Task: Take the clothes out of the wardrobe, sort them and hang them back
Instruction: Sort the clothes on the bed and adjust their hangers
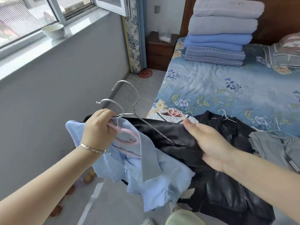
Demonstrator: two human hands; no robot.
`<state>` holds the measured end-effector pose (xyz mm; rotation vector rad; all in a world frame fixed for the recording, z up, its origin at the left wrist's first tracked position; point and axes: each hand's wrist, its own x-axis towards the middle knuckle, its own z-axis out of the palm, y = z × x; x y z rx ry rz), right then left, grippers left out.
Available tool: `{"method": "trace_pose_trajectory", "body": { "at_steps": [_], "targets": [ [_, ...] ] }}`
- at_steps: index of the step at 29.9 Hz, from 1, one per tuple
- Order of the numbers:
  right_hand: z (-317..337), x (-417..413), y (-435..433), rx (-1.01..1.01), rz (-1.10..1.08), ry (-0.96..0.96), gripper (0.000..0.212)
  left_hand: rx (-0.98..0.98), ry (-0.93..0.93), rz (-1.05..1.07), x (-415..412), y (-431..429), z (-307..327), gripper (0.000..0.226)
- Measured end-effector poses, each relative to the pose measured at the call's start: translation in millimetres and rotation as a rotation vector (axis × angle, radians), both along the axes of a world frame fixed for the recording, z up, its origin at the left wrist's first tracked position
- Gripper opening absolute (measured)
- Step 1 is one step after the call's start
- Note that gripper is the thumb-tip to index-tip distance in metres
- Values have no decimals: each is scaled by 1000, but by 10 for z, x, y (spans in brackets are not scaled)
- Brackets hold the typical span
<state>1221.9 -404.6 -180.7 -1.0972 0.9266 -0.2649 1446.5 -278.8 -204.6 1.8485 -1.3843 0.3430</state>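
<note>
While left hand [97, 129] clamps 2 wire hooks [113, 103] + pink hanger [128, 131] of the blue shirt [146, 168] beside the bed [211, 88] & right hand [211, 143] pinches the black garment [175, 153], a tug prob slides it off its wire to the floor [113, 200]

Head-worn, facing down, close, edges seemingly warped
</note>
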Motion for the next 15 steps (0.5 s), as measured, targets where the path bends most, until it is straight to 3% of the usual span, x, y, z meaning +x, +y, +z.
{"method": "trace_pose_trajectory", "body": {
  "at_steps": [2,6,9,10,11,13,15],
  "targets": [
    [-8,-48,15,-198,51,164,56,-46,-2,12,-9,14,27,26],
    [-91,-173,-41,-689,242,475,14,-129,-44,-47,-53,73,110,20],
    [122,-82,50,-923,266,281,4,-126,-22,-2,-52,112,139,22],
    [216,-20,106,-987,336,218,9,-124,-15,24,-53,123,151,23],
    [301,51,171,-1053,449,207,31,-127,-16,43,-61,130,173,23],
    [412,199,281,-1082,645,304,62,-131,-37,75,-63,145,225,21],
    [461,342,359,-979,678,306,59,-82,-25,162,-46,173,307,21]
  ]
}}
